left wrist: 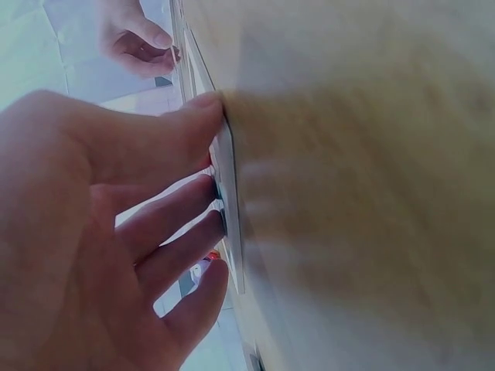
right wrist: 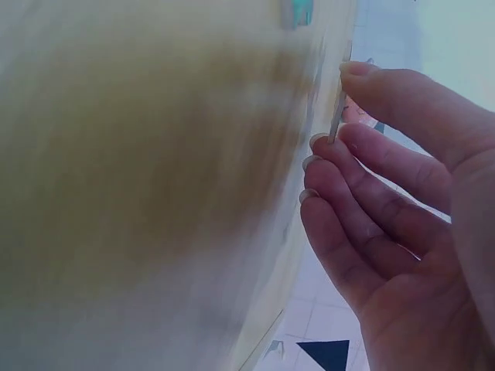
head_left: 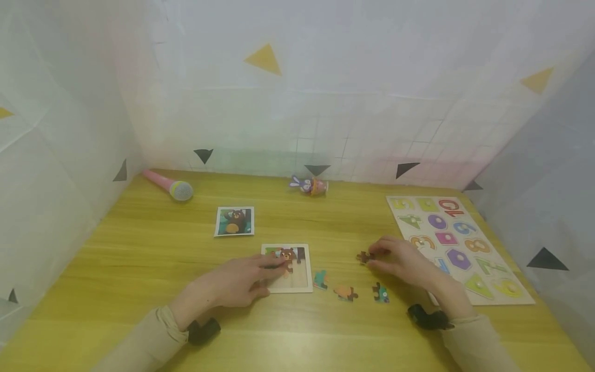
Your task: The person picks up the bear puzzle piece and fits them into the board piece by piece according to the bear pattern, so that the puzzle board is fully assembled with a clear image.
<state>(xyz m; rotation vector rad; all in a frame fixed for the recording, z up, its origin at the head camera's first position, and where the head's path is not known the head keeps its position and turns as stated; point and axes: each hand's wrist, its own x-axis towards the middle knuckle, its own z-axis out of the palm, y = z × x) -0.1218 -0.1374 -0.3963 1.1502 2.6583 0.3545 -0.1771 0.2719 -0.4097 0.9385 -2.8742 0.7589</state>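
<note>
A small square puzzle board [head_left: 302, 289] with a partly assembled bear picture lies on the table. My left hand [head_left: 239, 281] rests on its left side, fingers stretched over the picture and thumb at the near edge. In the left wrist view, the thumb and fingertips touch the board [left wrist: 234, 232]. Off to the right, my right hand [head_left: 404, 261] pinches a dark brown puzzle piece [head_left: 364, 257]; the right wrist view shows this piece [right wrist: 338, 116] edge-on between thumb and fingers. Between the hands lie a teal piece [head_left: 320, 279], an orange-brown piece [head_left: 346, 292] and a brown-teal piece [head_left: 380, 293].
Behind the board lies a bear picture card [head_left: 234, 221]. A pink toy microphone [head_left: 168, 185] is at the back left, a purple rabbit toy [head_left: 309, 185] at the back middle. The number-and-shape board [head_left: 465, 268] lies partly under the right forearm. White sheeting [head_left: 325, 119] surrounds the table.
</note>
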